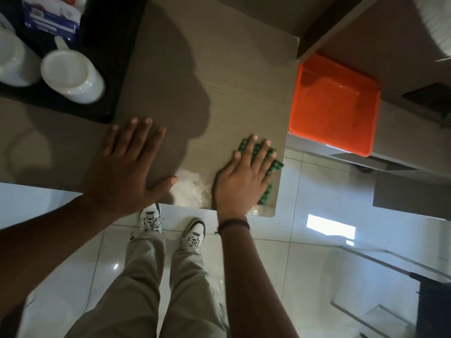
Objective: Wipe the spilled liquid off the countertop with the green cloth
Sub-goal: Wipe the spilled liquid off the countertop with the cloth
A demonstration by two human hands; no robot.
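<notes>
A green textured cloth (272, 159) lies flat near the front right corner of the beige countertop (231, 89). My right hand (241, 178) presses down on the cloth with fingers spread, covering most of it. A shiny wet patch of spilled liquid (192, 192) sits on the counter's front edge, just left of my right hand. My left hand (127, 167) rests flat on the counter, palm down, fingers apart, holding nothing, its thumb touching the wet patch's left side.
A black tray (107, 93) at the back left holds white cups (73, 76) and a blue packet (52, 15). An orange bin (336, 103) stands on the floor beyond the counter's right edge. My shoes (170, 225) are on white floor tiles below.
</notes>
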